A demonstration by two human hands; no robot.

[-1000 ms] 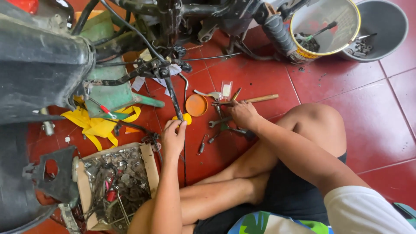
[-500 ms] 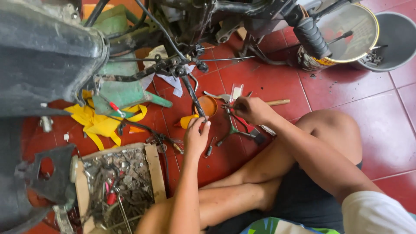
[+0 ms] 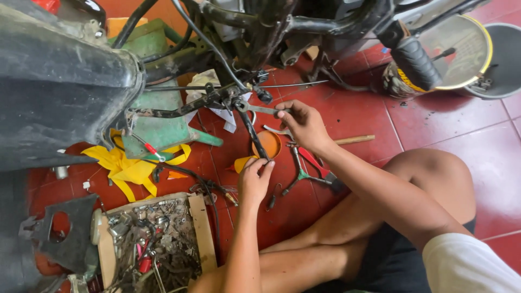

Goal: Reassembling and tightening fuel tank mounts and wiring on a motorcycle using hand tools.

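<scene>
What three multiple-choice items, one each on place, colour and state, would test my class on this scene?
1. Where is the wooden box of metal parts?
A. left of the left arm
B. beside the bucket
C. on the knee

2. What colour is the floor?
A. blue
B. red
C. white

3. What is the right hand doing?
A. resting flat on the floor
B. holding a wrench at the motorbike
C. holding a cup

Answers: 1 A, the box lies left of the left hand. 2 B, the floor tiles are red. 3 B, the right hand holds a wrench up to the motorbike.
</scene>
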